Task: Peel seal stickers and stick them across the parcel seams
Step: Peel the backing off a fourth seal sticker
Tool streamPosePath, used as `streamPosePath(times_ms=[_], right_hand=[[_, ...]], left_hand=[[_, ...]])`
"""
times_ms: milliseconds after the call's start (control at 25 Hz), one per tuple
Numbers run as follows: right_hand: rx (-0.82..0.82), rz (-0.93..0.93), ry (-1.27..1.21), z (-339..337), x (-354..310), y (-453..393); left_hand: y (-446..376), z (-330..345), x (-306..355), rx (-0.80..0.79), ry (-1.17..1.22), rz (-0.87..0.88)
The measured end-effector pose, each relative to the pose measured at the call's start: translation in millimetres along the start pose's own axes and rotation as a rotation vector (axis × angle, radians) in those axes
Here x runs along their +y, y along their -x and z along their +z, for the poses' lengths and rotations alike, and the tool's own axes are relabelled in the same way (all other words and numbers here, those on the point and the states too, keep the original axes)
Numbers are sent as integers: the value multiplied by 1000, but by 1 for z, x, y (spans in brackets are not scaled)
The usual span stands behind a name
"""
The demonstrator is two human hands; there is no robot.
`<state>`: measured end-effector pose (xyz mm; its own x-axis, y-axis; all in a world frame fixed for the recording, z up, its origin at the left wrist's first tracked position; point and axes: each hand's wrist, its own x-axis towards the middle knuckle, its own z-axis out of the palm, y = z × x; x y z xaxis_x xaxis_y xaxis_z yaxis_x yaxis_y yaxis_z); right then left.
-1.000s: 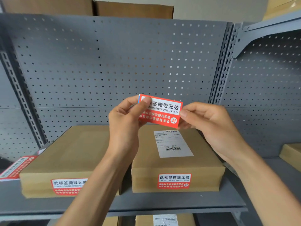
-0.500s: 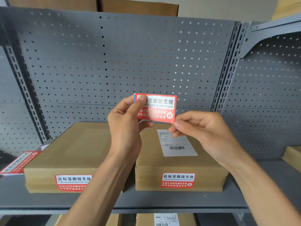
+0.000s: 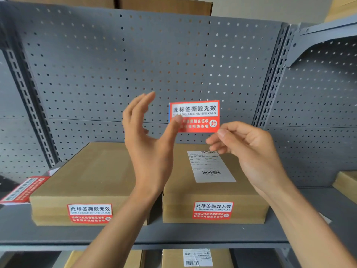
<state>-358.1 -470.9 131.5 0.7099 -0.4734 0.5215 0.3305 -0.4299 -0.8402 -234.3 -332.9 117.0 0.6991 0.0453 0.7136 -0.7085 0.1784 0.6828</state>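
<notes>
Holding one sticker (image 3: 195, 116) above the right parcel (image 3: 210, 192).
My left hand (image 3: 148, 144) is wide, only its thumb touching; my right hand (image 3: 245, 149) pinches a corner. Such weak grip may let it curl, fall, or land crooked.

Grey perforated back panel (image 3: 135, 64), slotted steel uprights (image 3: 270, 84), grey shelf (image 3: 212, 235), soft even light

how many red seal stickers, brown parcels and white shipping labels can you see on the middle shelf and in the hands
Red seal stickers: 3, one held, one on the left parcel, one on the right parcel
Brown parcels: 2
White shipping labels: 1
Total: 6
A red sticker stack at far left is not counted.
</notes>
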Motion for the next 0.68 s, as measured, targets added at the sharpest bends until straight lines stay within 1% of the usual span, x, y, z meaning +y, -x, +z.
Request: streamPosePath(times_ms=[40,80,120,160,200,320,560,680], right_hand=[[33,-4,1,0,0,-2],[59,-11,5,2,0,-3],[77,-23,9,3,-1,-4],[88,-39,11,5,-1,-4],[91,-54,14,7,-1,-4],[79,-98,54,14,1,-1],[58,-192,121,16,0,1],[79,-221,175,17,5,0]], left_hand=[[4,0,3,4,-93,205],[8,1,5,-13,-144,357],[12,4,7,-43,-170,456],[15,8,9,-85,-184,499],[17,12,9,-136,-181,497],[20,18,5,-239,-150,388],[17,17,1,-299,-28,236],[16,15,1,-319,10,188]])
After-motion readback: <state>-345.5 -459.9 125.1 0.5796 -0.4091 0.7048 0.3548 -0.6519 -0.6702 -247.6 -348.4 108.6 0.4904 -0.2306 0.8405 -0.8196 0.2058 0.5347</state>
